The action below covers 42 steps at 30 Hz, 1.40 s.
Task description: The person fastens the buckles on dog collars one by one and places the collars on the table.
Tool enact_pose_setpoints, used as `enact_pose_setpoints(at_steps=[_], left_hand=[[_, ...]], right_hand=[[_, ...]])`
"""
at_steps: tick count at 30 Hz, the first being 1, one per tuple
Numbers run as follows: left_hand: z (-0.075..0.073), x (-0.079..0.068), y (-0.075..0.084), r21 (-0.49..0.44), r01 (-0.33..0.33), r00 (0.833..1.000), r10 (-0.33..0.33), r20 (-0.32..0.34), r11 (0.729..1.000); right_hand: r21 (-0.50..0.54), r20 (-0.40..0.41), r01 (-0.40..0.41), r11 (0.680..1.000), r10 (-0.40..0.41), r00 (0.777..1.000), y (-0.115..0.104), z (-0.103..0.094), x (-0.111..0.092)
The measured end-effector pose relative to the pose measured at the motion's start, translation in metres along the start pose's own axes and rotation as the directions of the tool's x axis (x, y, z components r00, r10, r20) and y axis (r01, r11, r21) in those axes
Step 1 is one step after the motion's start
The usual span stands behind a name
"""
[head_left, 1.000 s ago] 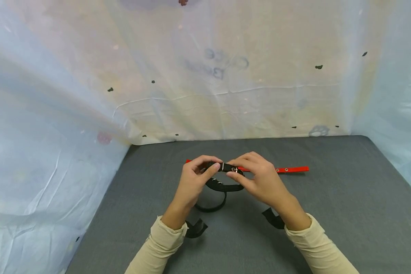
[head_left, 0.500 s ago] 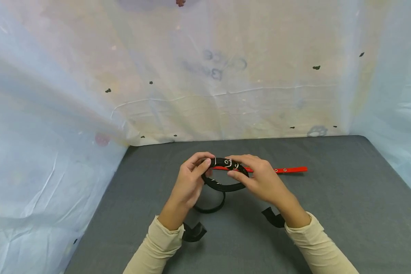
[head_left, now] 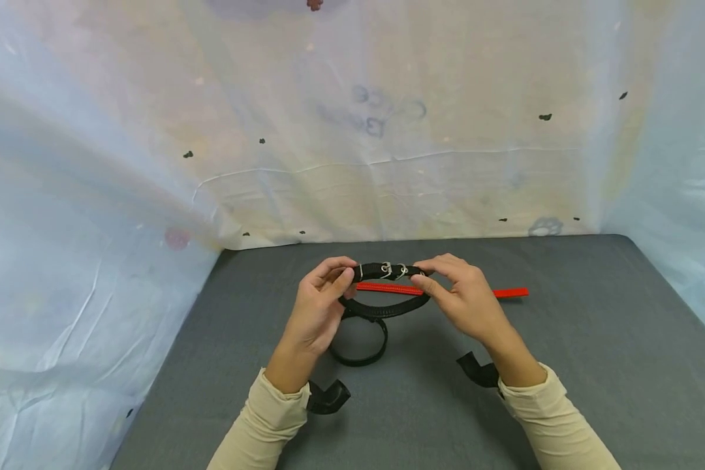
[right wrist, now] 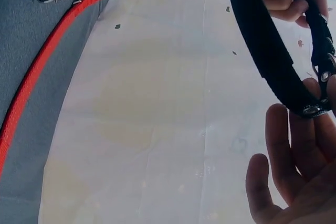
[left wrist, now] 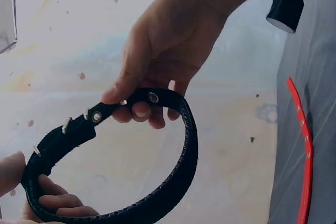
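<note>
A black collar [head_left: 388, 311] with a metal buckle and eyelets is held up between both hands, buckled into a loop. My left hand [head_left: 314, 303] pinches its left end beside the metal keeper. Across from it, my right hand [head_left: 461, 294] pinches the strap to the right of the buckle and ring, thumb in front. In the left wrist view the whole loop [left wrist: 191, 145] hangs between thumb and fingertips of each hand. The right wrist view shows the collar's padded outer side [right wrist: 257, 35].
On the grey table [head_left: 411, 418], a red collar [head_left: 388, 288] with eyelets lies stretched out behind the hands. Another black collar [head_left: 361, 362] lies looped beside my left wrist. Dark straps [head_left: 329, 399] hang from both wrists. A pale cloth [head_left: 388, 196] forms the back and sides.
Both hands have moved apart and slightly up, and the black collar has turned so its buckle faces forward. My right hand's grip has shifted right along the strap, away from the buckle.
</note>
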<state>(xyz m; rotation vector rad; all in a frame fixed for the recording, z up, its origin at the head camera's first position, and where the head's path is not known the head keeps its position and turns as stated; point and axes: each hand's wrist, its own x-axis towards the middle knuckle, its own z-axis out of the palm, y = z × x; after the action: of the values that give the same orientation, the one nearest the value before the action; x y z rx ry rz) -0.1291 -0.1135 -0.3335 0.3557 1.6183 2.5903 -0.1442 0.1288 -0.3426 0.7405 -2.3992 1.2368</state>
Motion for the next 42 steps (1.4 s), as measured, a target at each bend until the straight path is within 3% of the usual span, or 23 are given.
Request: enact_pose_setpoints(at_steps=[4,8,14,19,24,29,34,42], left_hand=[[-0.004,0.001,0.0,0.018,0.034,0.998,-0.035,0.046,0.999],[-0.01,0.002,0.002,0.12,0.064,0.995,-0.073,0.065,0.991],[-0.014,0.003,0.005,0.239,0.051,0.998,-0.061,0.032,0.97],[-0.017,0.004,0.005,0.238,0.038,0.999,-0.045,0.022,0.971],[-0.02,0.003,0.004,0.217,0.023,1.0,-0.025,0.007,0.976],[-0.021,0.004,0.005,0.19,0.002,1.0,-0.005,0.016,0.982],[-0.022,0.005,0.007,0.186,-0.014,1.0,0.009,0.025,0.982],[-0.021,0.005,0.006,0.273,-0.016,0.997,-0.005,0.076,0.962]], right_hand=[[-0.007,-0.001,-0.039,0.999,0.039,0.999,0.002,-0.003,0.001],[0.011,0.0,-0.074,0.997,0.074,0.997,0.007,-0.007,0.001],[0.072,-0.017,-0.006,0.997,0.007,1.0,0.01,-0.011,0.003],[0.077,0.008,0.008,0.997,-0.009,1.0,0.011,-0.013,0.002],[0.077,0.105,0.017,0.997,-0.025,0.994,0.013,-0.02,0.001],[0.075,0.171,0.1,0.992,-0.112,0.979,0.018,-0.03,0.001],[0.014,0.167,0.168,0.986,-0.168,0.972,0.022,-0.032,0.002],[-0.012,0.132,0.196,0.98,-0.193,0.972,0.022,-0.029,0.003]])
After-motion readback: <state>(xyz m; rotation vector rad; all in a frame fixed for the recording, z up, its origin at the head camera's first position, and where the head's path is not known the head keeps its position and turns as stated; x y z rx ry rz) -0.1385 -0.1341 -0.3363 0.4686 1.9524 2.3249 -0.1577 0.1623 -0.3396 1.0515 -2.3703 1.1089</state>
